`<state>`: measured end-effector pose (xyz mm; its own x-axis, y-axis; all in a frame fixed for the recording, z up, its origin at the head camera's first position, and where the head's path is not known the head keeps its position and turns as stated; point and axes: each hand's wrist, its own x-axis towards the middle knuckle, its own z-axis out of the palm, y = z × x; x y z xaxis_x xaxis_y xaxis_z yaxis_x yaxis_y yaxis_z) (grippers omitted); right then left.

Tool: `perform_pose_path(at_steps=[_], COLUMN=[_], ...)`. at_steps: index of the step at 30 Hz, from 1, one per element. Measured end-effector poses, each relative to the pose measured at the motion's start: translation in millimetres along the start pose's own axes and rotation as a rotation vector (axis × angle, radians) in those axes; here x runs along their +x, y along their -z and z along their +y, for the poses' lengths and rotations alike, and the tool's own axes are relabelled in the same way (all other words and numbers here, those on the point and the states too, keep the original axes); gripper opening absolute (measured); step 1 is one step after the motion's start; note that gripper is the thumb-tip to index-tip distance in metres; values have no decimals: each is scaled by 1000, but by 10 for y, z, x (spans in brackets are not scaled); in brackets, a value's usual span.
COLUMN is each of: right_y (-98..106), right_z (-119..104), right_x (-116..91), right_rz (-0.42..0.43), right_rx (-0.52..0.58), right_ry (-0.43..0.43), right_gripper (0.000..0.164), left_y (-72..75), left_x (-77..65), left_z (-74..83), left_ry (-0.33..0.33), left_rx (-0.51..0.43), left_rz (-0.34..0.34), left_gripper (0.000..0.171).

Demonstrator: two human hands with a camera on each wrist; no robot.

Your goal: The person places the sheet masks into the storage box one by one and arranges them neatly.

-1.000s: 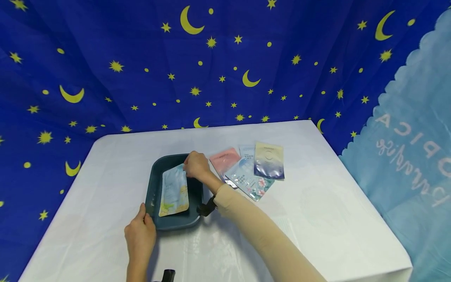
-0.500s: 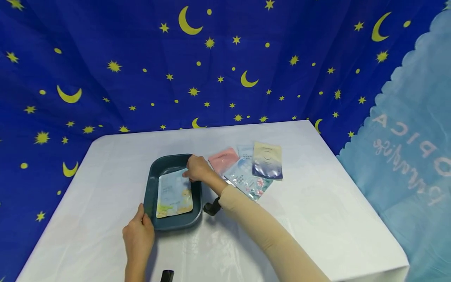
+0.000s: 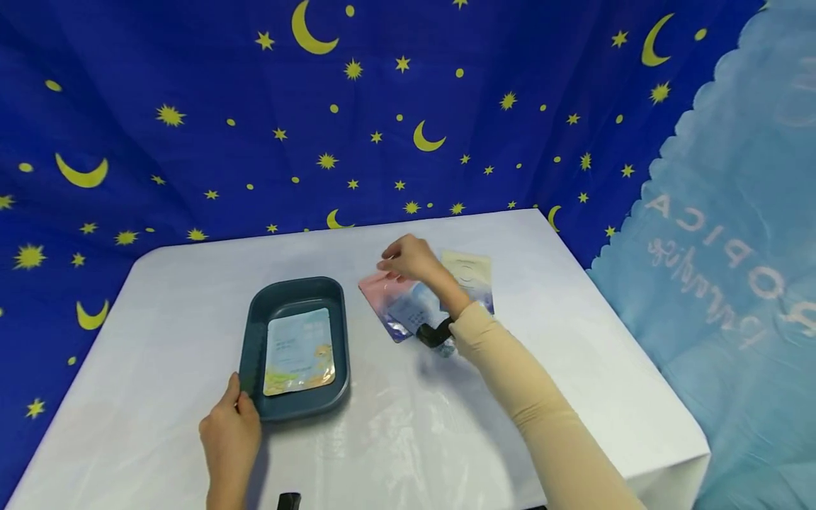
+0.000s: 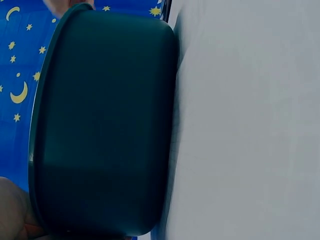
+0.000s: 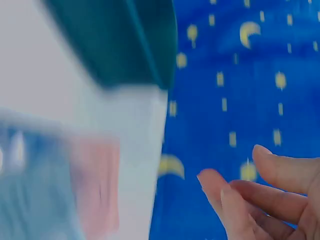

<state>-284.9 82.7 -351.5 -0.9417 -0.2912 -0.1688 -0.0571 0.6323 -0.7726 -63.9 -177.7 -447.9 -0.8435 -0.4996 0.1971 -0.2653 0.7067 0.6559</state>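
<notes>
My left hand [image 3: 231, 432] grips the near left rim of a dark teal plastic basin [image 3: 302, 409]; its side wall [image 4: 105, 115] fills much of the left wrist view. Flat inside the basin lies a light blue sheet mask packet [image 3: 299, 350] with a yellow-green lower edge. My right hand [image 3: 414, 258] is over the pile of packets to the right, holding nothing, fingers loosely bent and apart in the right wrist view. Below it show a pink packet [image 3: 376, 287], a blue packet [image 3: 411, 312] partly covered by the arm, and a cream and purple packet [image 3: 468, 269].
A white cloth [image 3: 178, 304] covers the table. Behind it hangs a dark blue curtain [image 3: 376, 85] with yellow moons and stars, and a light blue curtain [image 3: 714, 333] hangs at the right. A black wrist mount [image 3: 433, 333] overhangs the packets.
The right hand has let go of the light blue packet, which now lies flat in the basin, and moved right over the other packets. The left hand stays at the rim.
</notes>
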Motion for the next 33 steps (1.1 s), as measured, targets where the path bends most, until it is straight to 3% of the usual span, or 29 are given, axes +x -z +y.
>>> perform_pose_path(at_steps=[5,8,12,17,23,28,33], right_y=[601,885,1115,1160,1111,1074,1030], right_z=[397,677,1082,1519,1847,1966,2004], right_x=[119,185,263,336,382,368,323], right_rz=[172,238,260,227,178,132,171], right_rx=[-54,-70,-117,-150,-47,-77,-152], right_ry=[-68,-171,-335,-462,-536,-472,-420], right_gripper=[36,38,41,44,50,55,56], left_y=[34,51,76,70,35,5,-23], left_x=[12,18,20,8,0,6,5], left_z=[-32,-38,-31,-48,-55,-47,-23], left_ry=[31,57,92,103,77,68,71], left_rx=[7,10,15,26,20,14,4], left_rz=[-4,-15,-39,-49,-37,-39,-40], left_gripper=[41,41,42,42,41,42,42])
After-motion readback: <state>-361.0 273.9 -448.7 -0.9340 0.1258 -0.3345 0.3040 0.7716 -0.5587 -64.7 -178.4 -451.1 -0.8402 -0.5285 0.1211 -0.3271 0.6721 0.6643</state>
